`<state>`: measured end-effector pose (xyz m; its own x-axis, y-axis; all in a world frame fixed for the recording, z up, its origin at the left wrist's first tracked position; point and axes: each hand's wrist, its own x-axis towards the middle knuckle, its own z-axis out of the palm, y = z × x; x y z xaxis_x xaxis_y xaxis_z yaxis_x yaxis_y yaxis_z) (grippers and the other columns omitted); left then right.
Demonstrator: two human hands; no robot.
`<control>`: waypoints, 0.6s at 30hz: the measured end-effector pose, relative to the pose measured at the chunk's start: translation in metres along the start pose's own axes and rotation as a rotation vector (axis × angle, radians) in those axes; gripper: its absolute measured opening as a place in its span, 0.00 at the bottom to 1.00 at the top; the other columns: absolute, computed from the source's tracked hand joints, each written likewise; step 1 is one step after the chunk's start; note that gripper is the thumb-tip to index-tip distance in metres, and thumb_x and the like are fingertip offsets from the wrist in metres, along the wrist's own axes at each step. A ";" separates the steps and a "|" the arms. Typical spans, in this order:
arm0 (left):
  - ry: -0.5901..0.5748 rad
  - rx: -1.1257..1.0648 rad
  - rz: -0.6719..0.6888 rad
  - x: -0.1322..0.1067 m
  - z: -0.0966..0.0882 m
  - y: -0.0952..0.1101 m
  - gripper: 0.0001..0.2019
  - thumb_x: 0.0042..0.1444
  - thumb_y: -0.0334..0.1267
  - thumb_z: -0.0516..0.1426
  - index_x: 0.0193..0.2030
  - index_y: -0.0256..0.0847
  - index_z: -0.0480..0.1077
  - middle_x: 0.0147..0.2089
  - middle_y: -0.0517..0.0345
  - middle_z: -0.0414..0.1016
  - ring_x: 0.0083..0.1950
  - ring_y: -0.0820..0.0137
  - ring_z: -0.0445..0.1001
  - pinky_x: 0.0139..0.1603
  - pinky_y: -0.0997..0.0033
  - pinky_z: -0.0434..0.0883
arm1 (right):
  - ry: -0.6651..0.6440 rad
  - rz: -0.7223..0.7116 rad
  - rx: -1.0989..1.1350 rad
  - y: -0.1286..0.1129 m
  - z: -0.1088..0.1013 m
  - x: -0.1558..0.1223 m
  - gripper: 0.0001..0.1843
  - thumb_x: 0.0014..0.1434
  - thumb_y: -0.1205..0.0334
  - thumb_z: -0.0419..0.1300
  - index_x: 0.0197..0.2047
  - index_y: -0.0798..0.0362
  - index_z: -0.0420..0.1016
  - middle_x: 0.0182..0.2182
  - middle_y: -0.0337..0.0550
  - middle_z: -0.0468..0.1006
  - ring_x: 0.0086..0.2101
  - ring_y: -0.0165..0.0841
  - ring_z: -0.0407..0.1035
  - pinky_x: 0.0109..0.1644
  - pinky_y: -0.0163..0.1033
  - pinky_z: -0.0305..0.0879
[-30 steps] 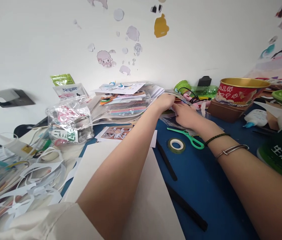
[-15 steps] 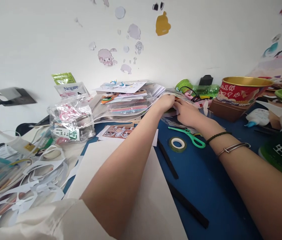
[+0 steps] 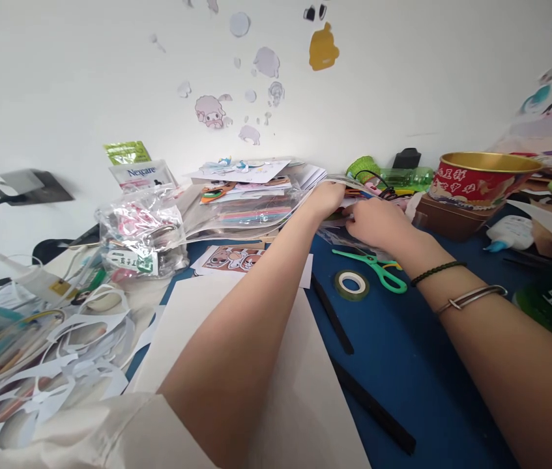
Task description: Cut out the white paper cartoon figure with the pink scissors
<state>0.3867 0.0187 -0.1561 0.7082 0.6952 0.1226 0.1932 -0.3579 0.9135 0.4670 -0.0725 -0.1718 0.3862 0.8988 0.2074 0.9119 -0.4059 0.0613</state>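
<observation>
**As both hands bend over clear plastic packaging [image 3: 337, 235], green scissors [image 3: 371, 261] lie on the near side**

The packaging lies just beyond the scissors on the blue table surface [image 3: 427, 371]; small orange items [image 3: 354, 193], too indistinct to identify, show between the hands. The left hand [image 3: 330, 197], beyond and to the left of the scissors, is loosely curled over the packaging; its fingertips are hidden, so whether it pinches an edge cannot be told. The right hand [image 3: 378, 220], directly beyond the scissors, has its fingers folded toward the left hand; its grip is likewise not discernible. A dark beaded bracelet [image 3: 438, 273] and a metal bangle [image 3: 474, 298] encircle the right forearm, to the right of the scissors. A roll of tape [image 3: 339, 284] lies flat, nearer than the scissors and to their left. A large pale sheet [image 3: 300, 365], partly covered by the left forearm, lies farther to the left and nearer. A printed cartoon sheet [image 3: 236, 259] lies to the left of the scissors, and a stack of papers [image 3: 244, 172] rises beyond it. A red tub [image 3: 478, 185] sits on a brown box [image 3: 451, 218], beyond and to the right of the scissors.
</observation>
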 end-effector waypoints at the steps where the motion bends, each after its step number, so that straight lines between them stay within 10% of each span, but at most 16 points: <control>1: 0.002 0.004 -0.001 -0.001 0.000 0.001 0.12 0.60 0.33 0.49 0.34 0.37 0.74 0.49 0.44 0.79 0.54 0.53 0.73 0.56 0.58 0.67 | -0.007 0.015 -0.005 0.000 -0.001 -0.001 0.16 0.57 0.67 0.56 0.43 0.54 0.83 0.35 0.58 0.80 0.38 0.55 0.74 0.36 0.50 0.68; 13: 0.019 -0.041 -0.027 -0.002 -0.001 0.005 0.11 0.64 0.40 0.53 0.42 0.36 0.73 0.50 0.49 0.76 0.53 0.62 0.73 0.55 0.54 0.68 | 0.192 0.024 0.042 -0.004 -0.001 -0.008 0.21 0.61 0.69 0.52 0.57 0.66 0.63 0.49 0.66 0.72 0.46 0.56 0.70 0.39 0.53 0.70; 18: 0.036 -0.075 -0.037 0.006 0.000 0.002 0.11 0.61 0.35 0.49 0.38 0.40 0.72 0.48 0.52 0.77 0.52 0.63 0.73 0.54 0.60 0.70 | 0.203 -0.051 0.012 -0.007 0.000 -0.009 0.17 0.62 0.71 0.50 0.52 0.64 0.71 0.53 0.66 0.68 0.55 0.57 0.61 0.47 0.54 0.69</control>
<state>0.3914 0.0222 -0.1539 0.6767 0.7293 0.1011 0.1666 -0.2853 0.9438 0.4572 -0.0781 -0.1745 0.3044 0.8659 0.3969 0.9317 -0.3574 0.0653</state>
